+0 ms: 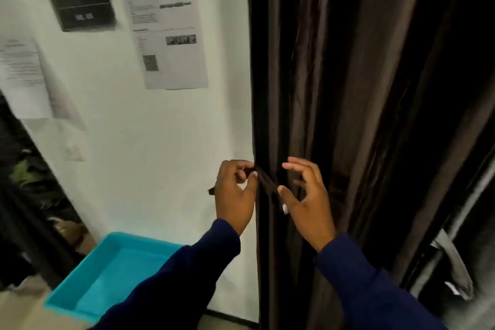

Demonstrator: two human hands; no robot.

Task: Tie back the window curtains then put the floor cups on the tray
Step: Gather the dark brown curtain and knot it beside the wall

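A dark brown curtain (334, 88) hangs gathered in folds right of a white wall. A thin dark tie-back band (266, 178) crosses its left edge at waist height. My left hand (234, 195) pinches the band's left end at the curtain's edge. My right hand (308, 195) is against the curtain just to the right, thumb on the band, its other fingers spread. A turquoise tray (88, 286) sits low at the left, nothing visible in it. No cups are in view.
Printed sheets (166, 24) and a dark panel (84, 11) are fixed to the white wall (160, 155). A dark shelf with a plant (24, 174) stands at far left. A window frame with a handle (452, 262) shows at lower right.
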